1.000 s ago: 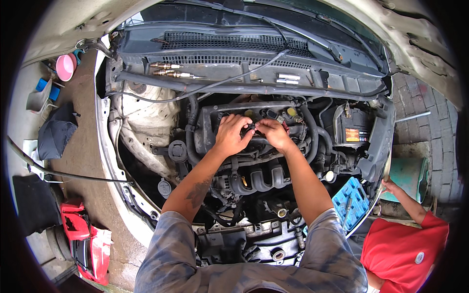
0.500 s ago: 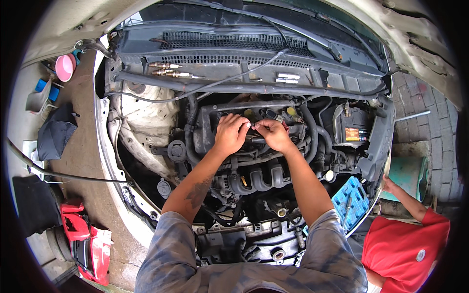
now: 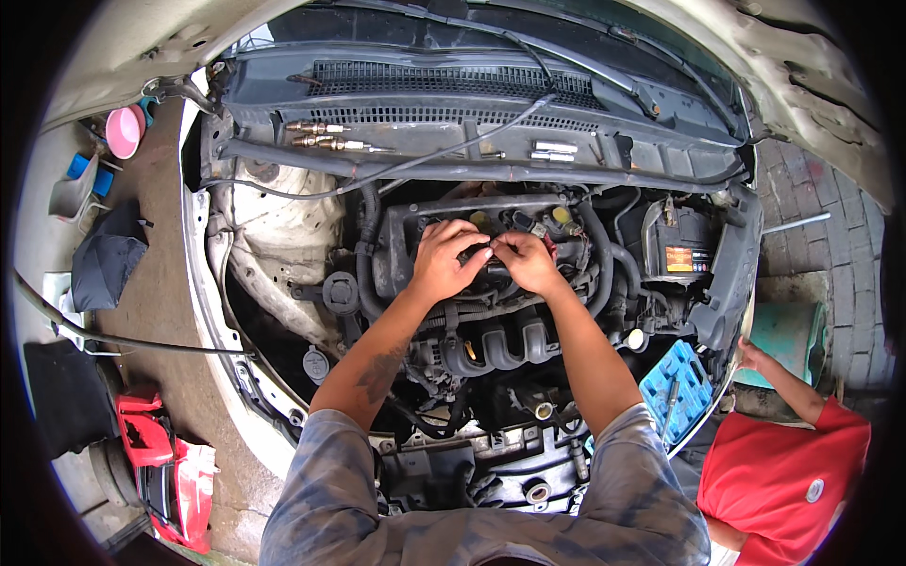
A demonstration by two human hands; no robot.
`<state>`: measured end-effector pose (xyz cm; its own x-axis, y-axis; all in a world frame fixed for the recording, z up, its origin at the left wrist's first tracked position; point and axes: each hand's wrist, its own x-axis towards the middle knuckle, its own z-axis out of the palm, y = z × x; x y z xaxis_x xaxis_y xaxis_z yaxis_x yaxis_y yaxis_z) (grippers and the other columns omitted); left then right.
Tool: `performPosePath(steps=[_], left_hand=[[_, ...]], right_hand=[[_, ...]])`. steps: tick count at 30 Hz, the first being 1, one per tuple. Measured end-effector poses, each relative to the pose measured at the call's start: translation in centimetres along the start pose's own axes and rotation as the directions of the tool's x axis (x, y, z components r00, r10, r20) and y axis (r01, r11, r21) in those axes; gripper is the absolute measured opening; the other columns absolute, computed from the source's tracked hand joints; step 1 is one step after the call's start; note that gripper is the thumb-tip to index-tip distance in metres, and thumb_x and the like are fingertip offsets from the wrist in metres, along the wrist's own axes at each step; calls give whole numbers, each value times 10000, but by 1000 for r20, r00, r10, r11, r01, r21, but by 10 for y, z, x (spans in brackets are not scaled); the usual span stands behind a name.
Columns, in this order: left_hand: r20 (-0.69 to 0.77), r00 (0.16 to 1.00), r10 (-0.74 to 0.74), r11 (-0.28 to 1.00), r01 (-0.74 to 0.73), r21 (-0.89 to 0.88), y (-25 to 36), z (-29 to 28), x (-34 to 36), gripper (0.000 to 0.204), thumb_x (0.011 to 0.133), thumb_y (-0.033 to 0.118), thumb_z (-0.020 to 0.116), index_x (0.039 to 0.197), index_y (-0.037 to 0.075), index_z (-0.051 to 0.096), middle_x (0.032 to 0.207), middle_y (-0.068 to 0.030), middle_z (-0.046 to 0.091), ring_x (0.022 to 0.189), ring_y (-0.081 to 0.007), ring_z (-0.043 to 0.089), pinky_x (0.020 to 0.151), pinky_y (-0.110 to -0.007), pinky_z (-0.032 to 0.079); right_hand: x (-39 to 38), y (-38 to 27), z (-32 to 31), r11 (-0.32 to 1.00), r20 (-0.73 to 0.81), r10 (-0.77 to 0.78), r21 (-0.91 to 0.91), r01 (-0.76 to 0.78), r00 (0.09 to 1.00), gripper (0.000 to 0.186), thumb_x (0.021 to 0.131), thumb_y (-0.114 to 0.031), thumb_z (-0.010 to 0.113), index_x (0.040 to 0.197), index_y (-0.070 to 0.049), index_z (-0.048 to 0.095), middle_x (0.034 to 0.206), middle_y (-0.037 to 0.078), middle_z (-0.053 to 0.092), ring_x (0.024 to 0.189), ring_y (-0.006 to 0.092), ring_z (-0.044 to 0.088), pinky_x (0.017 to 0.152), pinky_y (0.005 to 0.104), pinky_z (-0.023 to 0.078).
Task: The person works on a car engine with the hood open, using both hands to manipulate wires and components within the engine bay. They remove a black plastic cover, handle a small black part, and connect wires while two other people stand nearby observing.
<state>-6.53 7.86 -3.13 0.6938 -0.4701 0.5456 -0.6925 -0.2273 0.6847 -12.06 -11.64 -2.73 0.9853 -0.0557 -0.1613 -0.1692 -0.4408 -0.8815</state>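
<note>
I lean over the open engine bay of a car. Both hands meet on top of the engine [image 3: 491, 340]. My left hand [image 3: 445, 260] and my right hand [image 3: 525, 262] pinch a small dark part [image 3: 477, 255], a connector or clip, between their fingertips; its shape is mostly hidden by the fingers. The black intake manifold [image 3: 495, 349] lies just below my wrists. A grey cover [image 3: 396, 255] of the engine sits left of my left hand.
A battery [image 3: 675, 250] sits at the right of the bay. A blue socket tray [image 3: 675, 391] rests on the right fender edge. A person in a red shirt [image 3: 788, 476] crouches at right. Spark plugs [image 3: 326, 141] lie on the cowl. A red jack [image 3: 165, 462] is at left.
Both hands stay at the same spot on the engine top; the fingers have drawn slightly closer together around the small part.
</note>
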Motion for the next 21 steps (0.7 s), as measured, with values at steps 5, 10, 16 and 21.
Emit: performPosePath(steps=[5,10,16,21], left_hand=[[-19,996,-90,993,88,-82,-10,6,0,110,860,172,748,890,77,702,905,-34,714,873,-254,680,836,-389,475],[1,964,-267,958,266,-104,-15,11,-2,144,877,183,741,879,60,666,813,-64,694,761,-248,678,752,-383,502],[-29,979,-202,974,198,-108,-7,9,0,113,893,185,720,924,85,680,800,-33,675,756,-235,654,776,-377,480],[-34,999,-2,999,4,42,-11,9,-4,88,887,171,716,955,114,718,875,-11,679,848,-233,626,820,-378,441]], right_hand=[[-3,-5,5,987,-40,-163,-25,162,986,133,942,-110,646,940,9,704,849,147,668,761,251,644,729,363,495],[-6,-21,7,950,-29,-277,-159,269,960,109,957,-75,658,954,23,703,838,93,649,772,212,615,740,323,488],[-5,-7,7,982,-71,-186,-49,182,980,104,948,-65,647,942,19,708,882,116,671,831,236,653,777,330,505],[0,-1,3,993,-17,-111,41,111,994,119,941,-61,627,928,22,712,933,140,696,899,248,676,834,334,512]])
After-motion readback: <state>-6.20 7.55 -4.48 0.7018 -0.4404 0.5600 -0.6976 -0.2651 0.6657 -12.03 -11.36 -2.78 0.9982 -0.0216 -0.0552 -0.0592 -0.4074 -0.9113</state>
